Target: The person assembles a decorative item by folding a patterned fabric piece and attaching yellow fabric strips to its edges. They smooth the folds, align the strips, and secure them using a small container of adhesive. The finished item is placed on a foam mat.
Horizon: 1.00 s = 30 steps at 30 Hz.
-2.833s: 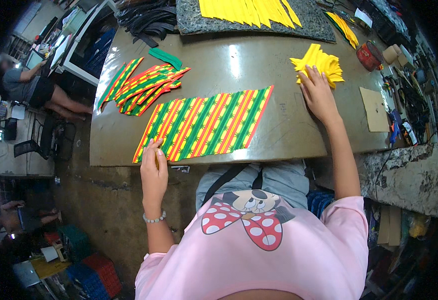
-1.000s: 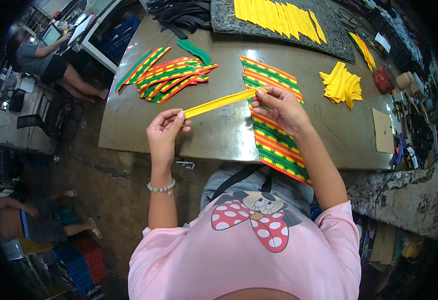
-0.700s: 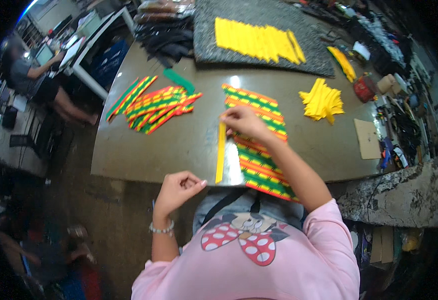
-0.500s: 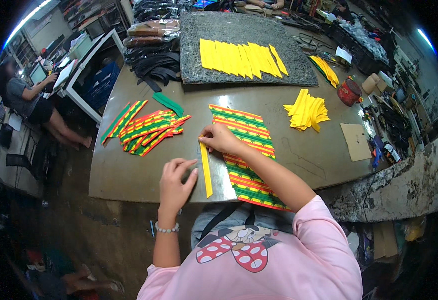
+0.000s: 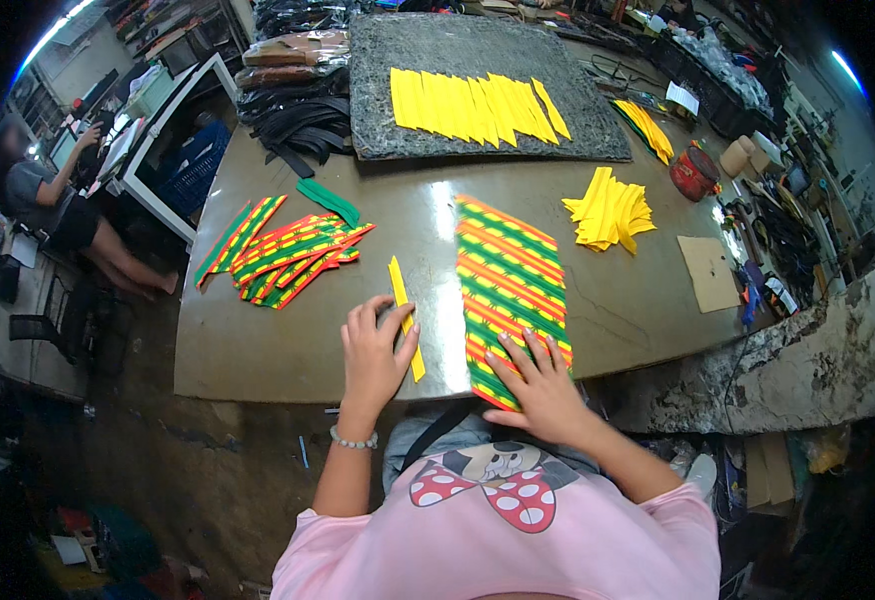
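Grip of the left hand [image 5: 373, 352] curls over the middle of a yellow strip [image 5: 398, 281], thumb and fingertips touching it, though whether they pinch it cannot be told; this strip lies on the tabletop [image 5: 648, 310] near the front edge, just left of a green, red and yellow panel [image 5: 513, 275]. Fingers spread apart, the right hand [image 5: 543, 392] rests palm down on the panel's near end. Patterned strips [image 5: 293, 252] overlap farther left, with a yellow pile [image 5: 611, 212] to the panel's right.
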Available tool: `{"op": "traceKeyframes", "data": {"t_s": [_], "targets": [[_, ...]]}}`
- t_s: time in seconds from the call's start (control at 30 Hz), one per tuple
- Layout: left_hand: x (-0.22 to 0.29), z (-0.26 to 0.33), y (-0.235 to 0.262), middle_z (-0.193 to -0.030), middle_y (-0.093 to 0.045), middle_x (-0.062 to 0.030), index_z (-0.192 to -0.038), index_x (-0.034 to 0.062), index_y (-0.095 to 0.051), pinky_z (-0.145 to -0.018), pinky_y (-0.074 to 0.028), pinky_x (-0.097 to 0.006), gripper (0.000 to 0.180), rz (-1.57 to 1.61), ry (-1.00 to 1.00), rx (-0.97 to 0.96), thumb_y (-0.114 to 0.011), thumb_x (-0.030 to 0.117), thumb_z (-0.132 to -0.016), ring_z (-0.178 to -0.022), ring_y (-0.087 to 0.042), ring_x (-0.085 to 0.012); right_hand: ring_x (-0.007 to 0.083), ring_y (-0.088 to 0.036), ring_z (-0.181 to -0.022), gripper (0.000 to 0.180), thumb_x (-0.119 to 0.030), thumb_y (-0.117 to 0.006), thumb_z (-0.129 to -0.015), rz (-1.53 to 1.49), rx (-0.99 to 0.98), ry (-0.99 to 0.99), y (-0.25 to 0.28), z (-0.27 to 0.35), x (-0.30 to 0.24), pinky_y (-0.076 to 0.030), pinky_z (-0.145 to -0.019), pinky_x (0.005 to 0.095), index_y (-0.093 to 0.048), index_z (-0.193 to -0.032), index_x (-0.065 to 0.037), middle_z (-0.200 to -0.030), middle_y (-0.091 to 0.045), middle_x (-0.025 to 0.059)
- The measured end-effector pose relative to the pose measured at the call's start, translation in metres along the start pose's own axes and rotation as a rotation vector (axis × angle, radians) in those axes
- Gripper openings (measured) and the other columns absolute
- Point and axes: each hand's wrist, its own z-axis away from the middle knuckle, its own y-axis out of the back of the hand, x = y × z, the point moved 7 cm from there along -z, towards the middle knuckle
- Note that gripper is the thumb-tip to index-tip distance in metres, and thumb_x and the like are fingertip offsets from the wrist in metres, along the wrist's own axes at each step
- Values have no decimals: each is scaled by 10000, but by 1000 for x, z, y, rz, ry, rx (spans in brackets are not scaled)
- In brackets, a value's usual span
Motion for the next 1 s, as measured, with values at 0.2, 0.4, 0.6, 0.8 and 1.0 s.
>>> {"op": "traceKeyframes", "data": {"t_s": [0.2, 0.4, 0.6, 0.8, 1.0], "targets": [[1, -4, 1, -1267, -579, -100, -1184, 125, -710, -986, -390, -442, 300, 7, 2, 15, -703, 244, -909, -1212, -502, -309, 464, -191, -1504, 787, -616, -429, -1001, 3, 128, -311, -19, -72, -19, -152, -1166, 656, -354, -1559, -66, -1636, -241, 237], [35, 10, 18, -1360, -562, -100, -1196, 177, -718, -1127, -311, -494, 382, 211, -217, -82, -713, 184, -814, -1338, -469, -315, 437, -347, -1422, 576, -409, -407, -1061, -304, 103, -228, 31, -103, 24, -308, -1134, 586, -410, -1528, -74, -1586, -345, 214], [57, 32, -2, -1343, -613, -81, -1173, 169, -725, -1138, -326, -521, 386, 196, -414, -274, -739, 211, -789, -1304, -533, -304, 429, -268, -1486, 780, -414, -723, -847, -134, -152, 241, 30, -37, 27, -222, -1206, 584, -443, -1519, -134, -1604, -345, 154], [38, 24, 11, -1250, -633, -136, -1152, 74, -696, -1031, -454, -443, 264, 374, -317, -77, -676, 79, -888, -1190, -593, -317, 360, -275, -1488, 1057, -597, -815, -683, 84, -86, 124, 20, -24, 1, -150, -1185, 687, -372, -1559, -207, -1603, -321, 117], [-23, -36, 12, -1294, -629, -123, -1159, 69, -705, -1074, -420, -469, 258, 197, -125, -53, -669, 137, -913, -1224, -563, -341, 359, -420, -1386, 759, -270, -789, -751, -45, 25, 375, 2, -36, -32, -281, -1166, 582, -512, -1444, -134, -1475, -472, 146]]}}
